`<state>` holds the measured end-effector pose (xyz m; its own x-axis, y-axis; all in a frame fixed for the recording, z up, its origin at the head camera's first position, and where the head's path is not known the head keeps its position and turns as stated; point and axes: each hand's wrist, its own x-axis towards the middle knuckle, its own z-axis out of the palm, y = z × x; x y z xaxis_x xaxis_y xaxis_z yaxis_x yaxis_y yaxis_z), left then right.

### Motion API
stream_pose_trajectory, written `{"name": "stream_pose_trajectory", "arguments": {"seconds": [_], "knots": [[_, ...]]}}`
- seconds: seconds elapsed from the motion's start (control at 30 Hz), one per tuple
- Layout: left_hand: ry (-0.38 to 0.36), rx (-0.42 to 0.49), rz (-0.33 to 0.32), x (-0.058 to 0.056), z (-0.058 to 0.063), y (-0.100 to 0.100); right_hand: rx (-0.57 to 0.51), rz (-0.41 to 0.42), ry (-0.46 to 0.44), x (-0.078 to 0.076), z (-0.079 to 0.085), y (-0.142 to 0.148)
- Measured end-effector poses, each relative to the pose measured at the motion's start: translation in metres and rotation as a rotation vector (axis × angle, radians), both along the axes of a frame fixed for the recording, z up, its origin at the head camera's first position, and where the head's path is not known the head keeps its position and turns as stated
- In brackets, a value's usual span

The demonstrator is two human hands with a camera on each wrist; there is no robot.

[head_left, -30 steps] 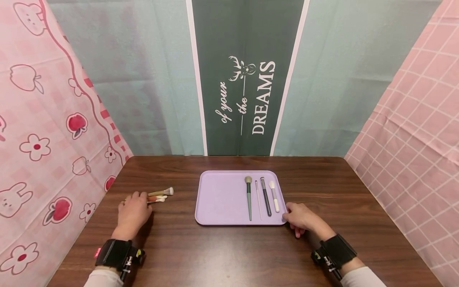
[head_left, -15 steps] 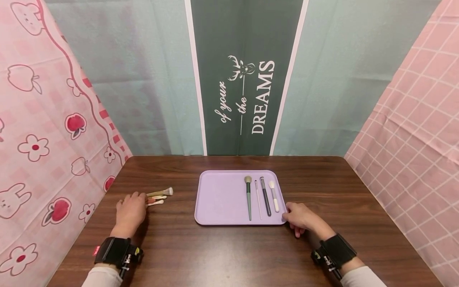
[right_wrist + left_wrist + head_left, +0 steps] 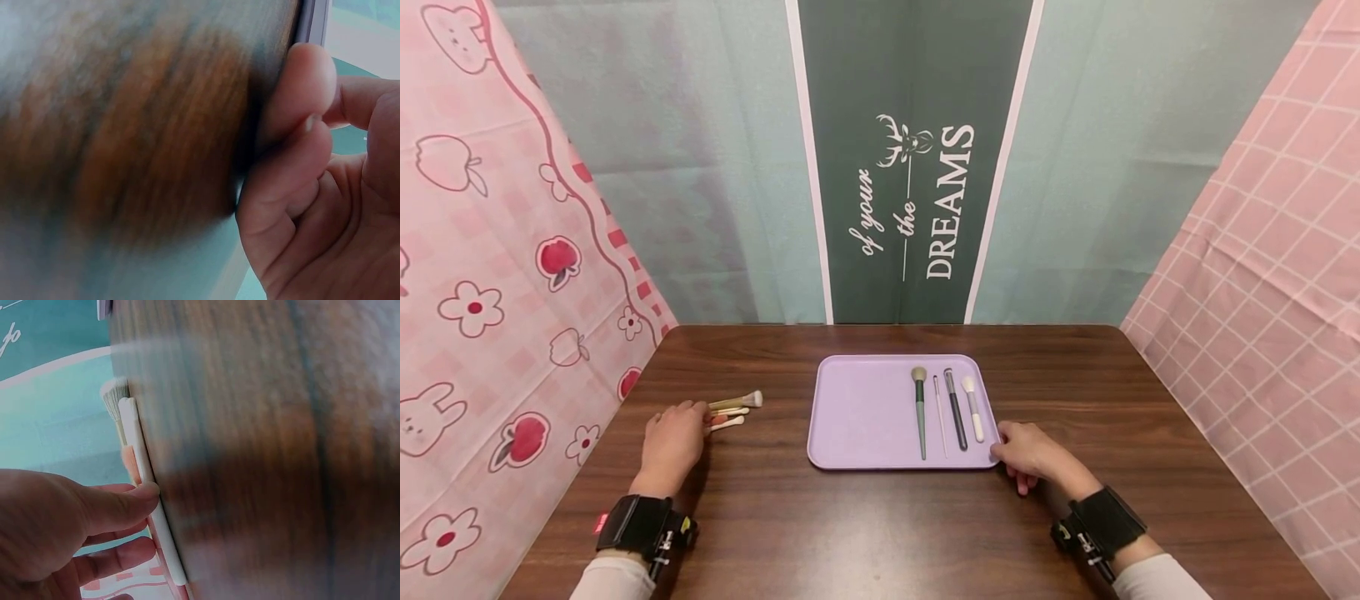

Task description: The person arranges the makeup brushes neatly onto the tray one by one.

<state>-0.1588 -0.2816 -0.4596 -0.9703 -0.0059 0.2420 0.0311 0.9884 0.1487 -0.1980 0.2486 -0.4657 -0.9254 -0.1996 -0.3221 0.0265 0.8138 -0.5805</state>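
At the left of the table, my left hand point(image 3: 674, 439) bends over a small bundle of makeup brushes. Its thumb lies across a white stick-like brush handle point(image 3: 145, 450) in the left wrist view, with fingers behind it. Beside that handle are a pale-bristled brush point(image 3: 741, 401) with a gold-toned handle and an orange-pink piece point(image 3: 130, 464). My right hand point(image 3: 1032, 454) grips the near right corner of the lilac tray point(image 3: 857, 417), its lower fingers curled. On the tray lie a green brush point(image 3: 921, 417), a thin brush point(image 3: 940, 417), a dark brush point(image 3: 956, 412) and a white brush point(image 3: 973, 410).
The brown wooden table point(image 3: 880, 533) runs back to a green curtain point(image 3: 917, 83) with lettering. Pink patterned cloths hang on both sides, the left one point(image 3: 512, 275) printed, the right one point(image 3: 1262, 250) gridded.
My left hand has drawn slightly left, and the pale brush ends beside it have spread apart a little. My right hand and the tray look unmoved.
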Motion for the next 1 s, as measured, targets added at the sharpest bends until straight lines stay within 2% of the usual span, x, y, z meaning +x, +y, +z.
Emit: {"name": "stream_pose_trajectory", "arguments": {"seconds": [0.23, 0.57, 1.0], "knots": [[-0.004, -0.019, -0.019, -0.0007, -0.0011, -0.0012, -0.001, -0.001, -0.003, -0.0006, -0.0002, -0.0001], [-0.080, -0.047, -0.019, 0.0005, 0.0039, 0.0002, -0.006, 0.001, -0.009, -0.0008, 0.0001, 0.0000], [-0.082, -0.046, -0.035, 0.0021, 0.0059, -0.0001, -0.001, 0.008, -0.001, -0.0014, 0.0001, 0.0005]]}}
